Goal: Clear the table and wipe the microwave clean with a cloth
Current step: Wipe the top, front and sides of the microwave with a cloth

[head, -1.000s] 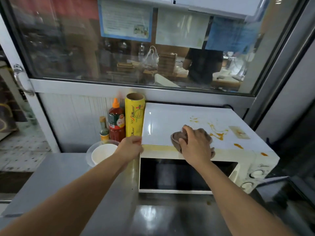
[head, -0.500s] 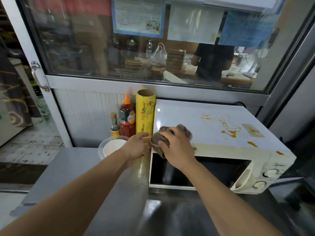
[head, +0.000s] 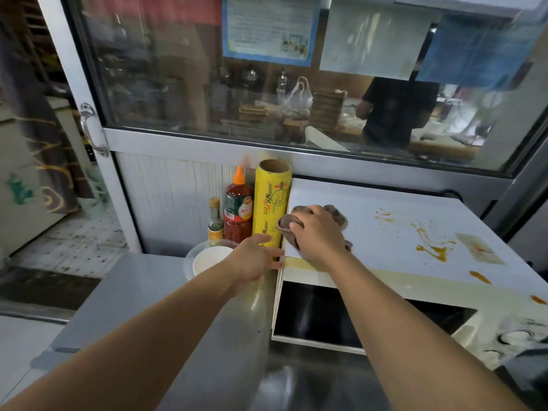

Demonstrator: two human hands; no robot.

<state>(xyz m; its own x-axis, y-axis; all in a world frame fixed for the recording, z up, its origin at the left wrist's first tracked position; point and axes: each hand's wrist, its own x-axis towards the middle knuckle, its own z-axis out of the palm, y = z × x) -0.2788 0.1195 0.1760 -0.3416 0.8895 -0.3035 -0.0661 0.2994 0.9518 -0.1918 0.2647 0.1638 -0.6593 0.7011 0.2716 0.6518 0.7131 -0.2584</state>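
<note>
**A:** From the head camera, what did you think could have gone wrong at that point?

**B:** Your right hand [head: 318, 232] pressed the brown cloth [head: 332, 216] onto the near-left corner of the microwave [head: 370, 232] top, fingers curled over the bunched fabric. Your left hand [head: 255, 261] lay beside the microwave's left front edge, fingers loosely straight and together, holding nothing; whether they touched the casing I couldn't tell. The yellow wrap roll [head: 271, 206] stood upright just beside that corner, touching or nearly touching the microwave's side. A wide stroke to the left could have knocked it over, and it might have taken the red sauce bottle [head: 238, 210] and the small bottle [head: 215, 222] with it.

**A:** And the stains?

**B:** The orange smears [head: 427, 241] sat well to the right of your cloth, untouched. Dragging a loaded cloth through them could have spread them across the white top rather than lifting them.

**A:** What about the surface and the room?

**B:** The microwave rested on a steel counter [head: 142, 292], glossy enough for things to slide. A white bowl [head: 210, 259] sat on it near your left wrist. Behind was a white panelled wall under a large glass window [head: 207, 84] with papers stuck on; through it, a person in dark clothes stood at a cluttered worktop.
</note>
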